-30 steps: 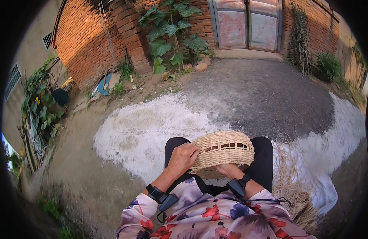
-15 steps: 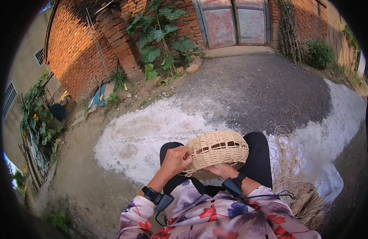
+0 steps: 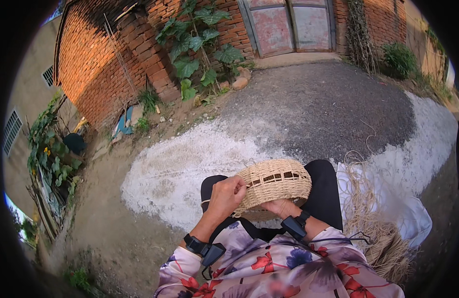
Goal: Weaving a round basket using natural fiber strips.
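Note:
A round basket woven from pale straw cord lies tilted over my lap, with a band of open gaps around its side. My left hand is closed in a pinch against the basket's left side. A short length of straw cord shows at the outer side of that hand and seems to run into its grip; the fingertips partly hide it. From below, my right hand reaches into the basket's opening and grips the near wall. Its fingers are mostly hidden inside.
Right of my knee, a heap of loose straw cord lies on and beside a white sack. Whitish, rough ground and dark paving stretch ahead to a brick wall, a leafy vine and a metal double door.
My left hand has shifted slightly right and up along the basket, and a cord end now shows beside it. The basket has turned a little; my right hand keeps its hold.

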The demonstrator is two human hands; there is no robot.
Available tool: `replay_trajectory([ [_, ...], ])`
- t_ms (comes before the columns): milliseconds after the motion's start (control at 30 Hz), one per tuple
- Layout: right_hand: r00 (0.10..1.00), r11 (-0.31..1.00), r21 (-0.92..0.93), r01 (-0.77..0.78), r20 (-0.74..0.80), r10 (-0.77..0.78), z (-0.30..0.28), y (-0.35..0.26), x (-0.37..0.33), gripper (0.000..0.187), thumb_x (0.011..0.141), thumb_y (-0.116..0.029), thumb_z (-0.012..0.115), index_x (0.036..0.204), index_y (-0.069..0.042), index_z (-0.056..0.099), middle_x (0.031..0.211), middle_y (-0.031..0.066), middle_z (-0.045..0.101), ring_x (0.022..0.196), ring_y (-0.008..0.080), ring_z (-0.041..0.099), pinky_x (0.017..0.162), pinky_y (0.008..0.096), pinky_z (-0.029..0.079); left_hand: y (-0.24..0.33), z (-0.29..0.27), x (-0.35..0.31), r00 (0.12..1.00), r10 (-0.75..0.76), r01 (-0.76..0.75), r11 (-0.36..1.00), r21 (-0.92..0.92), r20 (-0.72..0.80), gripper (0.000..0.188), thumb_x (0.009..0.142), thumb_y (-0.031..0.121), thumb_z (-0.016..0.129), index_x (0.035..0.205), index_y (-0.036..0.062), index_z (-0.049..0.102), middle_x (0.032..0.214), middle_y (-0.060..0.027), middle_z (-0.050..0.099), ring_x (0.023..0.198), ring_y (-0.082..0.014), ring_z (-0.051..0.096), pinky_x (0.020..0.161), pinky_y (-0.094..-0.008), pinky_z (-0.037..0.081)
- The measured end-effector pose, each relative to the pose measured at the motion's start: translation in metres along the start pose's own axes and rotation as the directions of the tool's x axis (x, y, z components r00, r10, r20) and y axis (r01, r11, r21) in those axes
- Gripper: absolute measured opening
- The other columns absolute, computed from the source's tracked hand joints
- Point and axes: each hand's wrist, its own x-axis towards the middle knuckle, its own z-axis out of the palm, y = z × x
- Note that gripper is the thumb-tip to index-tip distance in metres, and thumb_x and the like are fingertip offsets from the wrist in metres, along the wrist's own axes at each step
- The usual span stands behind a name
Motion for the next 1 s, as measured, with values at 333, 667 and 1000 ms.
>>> replay_trajectory([
  [333, 0.999, 0.998, 0.057, -0.017, 0.049, 0.014, -0.03, -0.001, 0.006, 0.041, 0.091, -0.012, 0.064, 0.128, -0.001, 0.05, 0.129, 0.0128, 0.055, 0.117, 0.0246, 0.055, 0.103, 0.0419, 0.048, 0.002, 0.012, 0.003, 0.999, -0.024, 0.024, 1.0, 0.008, -0.027, 0.009, 0.081, 0.007, 0.064, 0.086, 0.0002, 0.065, 0.078, -0.0157, 0.064, 0.071, -0.0308, 0.065, 0.065, -0.0387, 0.052],
  [667, 0.981, 0.992, -0.053, 0.117, 0.163, -0.107, -0.042, -0.008, 0.002, 0.039, 0.099, -0.022, 0.046, 0.131, 0.0, 0.044, 0.13, 0.0174, 0.052, 0.12, 0.0294, 0.051, 0.105, 0.0467, 0.044, 0.014, 0.006, 0.008, 0.996, 0.072, -0.071, 0.997, 0.041, -0.043, 0.011, 0.082, 0.008, 0.065, 0.092, 0.0038, 0.068, 0.082, -0.0133, 0.063, 0.073, -0.0308, 0.065, 0.066, -0.0376, 0.052],
  [1000, 0.967, 0.995, 0.07, 0.07, 0.239, -0.085, -0.037, -0.004, 0.014, 0.038, 0.097, -0.019, 0.052, 0.129, -0.001, 0.046, 0.13, 0.0146, 0.054, 0.118, 0.026, 0.053, 0.103, 0.0434, 0.046, 0.019, -0.003, 0.023, 0.959, 0.228, -0.266, 0.928, 0.26, 0.169, 0.011, 0.084, 0.012, 0.063, 0.089, 0.0044, 0.069, 0.082, -0.0166, 0.066, 0.074, -0.0353, 0.066, 0.067, -0.0437, 0.053],
])
